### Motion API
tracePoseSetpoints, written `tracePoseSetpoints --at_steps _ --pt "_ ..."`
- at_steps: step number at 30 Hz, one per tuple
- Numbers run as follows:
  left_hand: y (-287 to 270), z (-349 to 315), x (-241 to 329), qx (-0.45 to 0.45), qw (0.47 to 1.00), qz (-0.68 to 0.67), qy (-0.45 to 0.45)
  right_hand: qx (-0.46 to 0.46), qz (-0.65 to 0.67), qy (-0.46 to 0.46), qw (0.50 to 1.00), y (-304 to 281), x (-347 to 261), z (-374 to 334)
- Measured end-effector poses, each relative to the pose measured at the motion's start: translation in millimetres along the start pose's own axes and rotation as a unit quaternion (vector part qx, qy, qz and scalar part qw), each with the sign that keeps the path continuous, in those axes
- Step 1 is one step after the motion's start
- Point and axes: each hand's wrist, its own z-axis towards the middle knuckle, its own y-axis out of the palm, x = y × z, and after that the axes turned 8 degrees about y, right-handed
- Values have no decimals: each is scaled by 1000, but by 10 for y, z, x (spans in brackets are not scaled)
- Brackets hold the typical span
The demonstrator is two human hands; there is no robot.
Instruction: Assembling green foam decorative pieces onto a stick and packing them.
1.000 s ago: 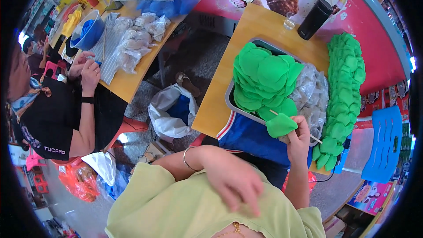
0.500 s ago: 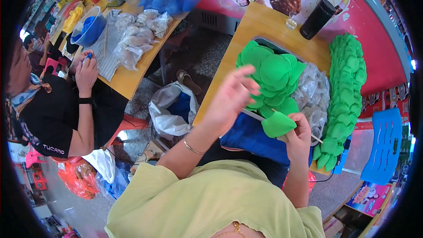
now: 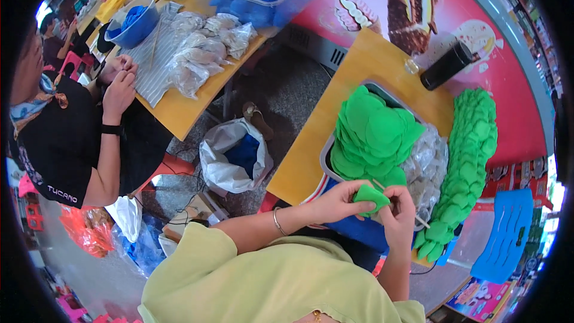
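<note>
Both hands meet over my lap at the near edge of my table. My left hand (image 3: 342, 201) pinches a green leaf-shaped petal (image 3: 372, 197), which is bent or folded around a thin stick. My right hand (image 3: 398, 208) grips the other side of it, fingers closed; the stick's tip (image 3: 377, 183) shows between the hands. Just beyond them a grey tray (image 3: 325, 158) holds a heap of loose green petals (image 3: 376, 128). Beside the heap lie crumpled clear plastic bags (image 3: 431, 161). To the right runs a long bundle of overlapping green petals (image 3: 469, 155).
A black bottle (image 3: 446, 66) and a small clear cup (image 3: 411, 66) are at the table's far side. A blue chair (image 3: 501, 236) is at right. Left on the floor sits a white sack (image 3: 218, 155). A co-worker (image 3: 57, 137) sits at another table with bags, a blue basin (image 3: 133, 27) and blue pieces.
My left hand has come down from above the petal heap to the petal, and now grips it with the right. The petal, flat before, is bent. The view has shifted slightly.
</note>
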Motion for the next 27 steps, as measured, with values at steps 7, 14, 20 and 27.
tracePoseSetpoints --at_steps 7,14,20,27 --pt "-113 19 -37 63 988 -131 54 -42 102 31 993 79 7 73" --pt "-154 35 55 169 983 17 67 70 -267 -113 955 196 -44 246" --pt "-310 89 20 87 985 56 140 63 -238 -142 959 219 -49 221" --pt "-186 86 20 126 984 3 122 62 -182 -246 950 134 10 192"
